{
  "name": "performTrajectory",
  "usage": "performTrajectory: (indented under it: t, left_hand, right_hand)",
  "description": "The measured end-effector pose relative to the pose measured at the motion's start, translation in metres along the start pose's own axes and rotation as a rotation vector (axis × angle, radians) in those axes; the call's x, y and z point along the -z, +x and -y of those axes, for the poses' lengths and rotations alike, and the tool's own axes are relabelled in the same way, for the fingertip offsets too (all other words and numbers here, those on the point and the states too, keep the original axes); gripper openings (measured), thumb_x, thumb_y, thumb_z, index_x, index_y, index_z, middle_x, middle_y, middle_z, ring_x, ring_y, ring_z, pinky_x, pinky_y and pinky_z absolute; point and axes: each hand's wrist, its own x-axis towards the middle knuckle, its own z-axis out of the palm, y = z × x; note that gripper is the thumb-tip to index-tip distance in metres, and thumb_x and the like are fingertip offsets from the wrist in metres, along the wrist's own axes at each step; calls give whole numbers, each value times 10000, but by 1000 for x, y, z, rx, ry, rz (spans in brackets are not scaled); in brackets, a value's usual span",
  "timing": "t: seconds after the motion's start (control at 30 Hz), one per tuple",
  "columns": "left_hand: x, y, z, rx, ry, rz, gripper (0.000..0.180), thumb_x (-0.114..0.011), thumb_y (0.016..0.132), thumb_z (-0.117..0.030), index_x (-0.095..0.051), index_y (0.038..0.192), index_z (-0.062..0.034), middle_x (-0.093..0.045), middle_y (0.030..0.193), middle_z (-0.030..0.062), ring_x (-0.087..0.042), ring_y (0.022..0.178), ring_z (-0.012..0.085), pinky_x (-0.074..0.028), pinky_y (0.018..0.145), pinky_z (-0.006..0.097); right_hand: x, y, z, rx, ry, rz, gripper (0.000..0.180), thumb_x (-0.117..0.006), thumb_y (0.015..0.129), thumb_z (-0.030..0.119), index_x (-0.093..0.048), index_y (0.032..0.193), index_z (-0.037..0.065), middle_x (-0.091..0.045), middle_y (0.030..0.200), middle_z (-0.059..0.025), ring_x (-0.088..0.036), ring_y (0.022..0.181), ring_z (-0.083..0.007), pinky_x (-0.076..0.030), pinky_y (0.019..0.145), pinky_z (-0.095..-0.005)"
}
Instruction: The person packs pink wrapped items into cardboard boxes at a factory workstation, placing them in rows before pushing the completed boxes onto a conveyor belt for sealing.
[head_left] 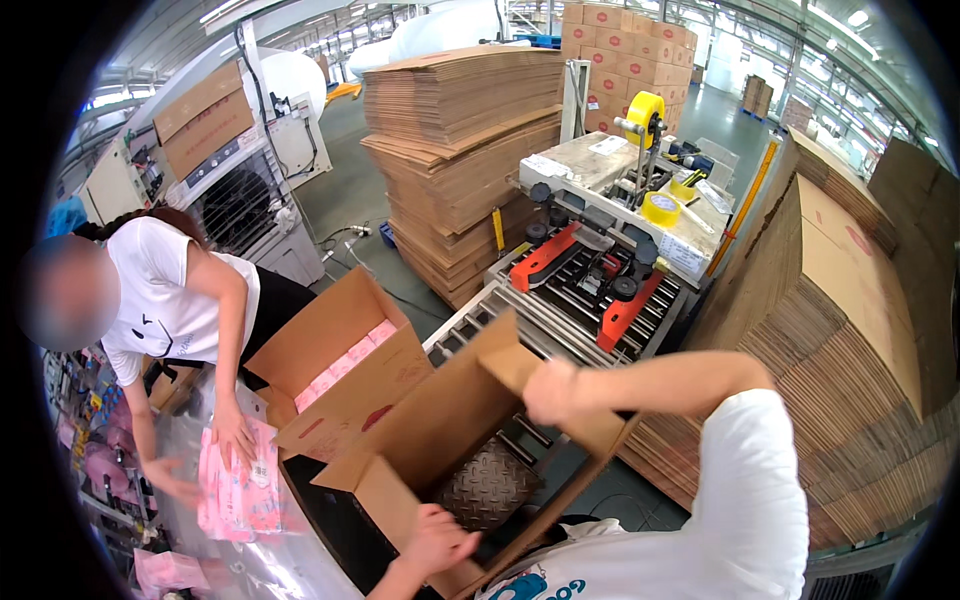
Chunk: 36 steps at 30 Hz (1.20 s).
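Note:
Right in front of me is an open brown cardboard box (440, 410), tilted, with rollers and a diamond-patterned metal plate showing through its open bottom. My right hand (552, 391), a little blurred, is closed at its far flap. On the near side, my left hand (437, 541) grips the box's edge beside another flap, with fingers curled. Just left stands a second open carton (375, 375) with pink packs (345, 365) lined up inside. Farther left, a co-worker in a white T-shirt (185, 290) has one hand on more pink packs (240, 485).
A roller conveyor (465, 325) leads to a box-taping machine (600, 170) with red side guides and a yellow tape roll (645, 115). Flat cardboard stacks stand behind (460, 150) and on the right (800, 330). Sealed cartons (630, 60) are piled farther back.

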Motion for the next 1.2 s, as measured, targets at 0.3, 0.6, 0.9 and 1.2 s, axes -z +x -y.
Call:
performTrajectory:
  t: [0.3,0.6,0.9,1.2]
  left_hand:
    - [-79,-38,47,411,-194,104,99,-596,795,-131,-636,839,-51,-619,806,163,-593,807,337,-485,717,403]
    - [114,90,81,1206,129,267,736,-579,807,-510,-423,1265,45,-444,1306,229,-372,1257,370,-267,1044,503]
    - [-3,-70,41,988,228,-83,710,-589,797,-247,-293,1396,-9,-267,1454,199,-216,1360,350,-179,1102,466]
    - [-29,-220,81,1490,-256,-645,570,-325,972,-362,-268,1397,14,-278,1454,157,-252,1344,280,-204,1102,372]
  right_hand:
    - [-49,-51,19,769,626,594,944,-520,816,622,-227,1393,-64,-257,1441,-250,-248,1354,-318,-205,1117,-377]
    - [-137,47,-11,-22,380,-651,751,-563,812,500,-380,1331,-10,-367,1393,-173,-275,1331,-325,-144,1105,-466]
    - [-215,116,-57,-514,2160,-555,634,-274,913,611,-580,1103,89,-619,1054,-106,-563,1008,-199,-451,755,-378]
    - [-225,72,-55,-420,2044,-132,555,-573,875,427,-544,1226,-2,-589,1182,-142,-573,1073,-239,-458,907,-384]
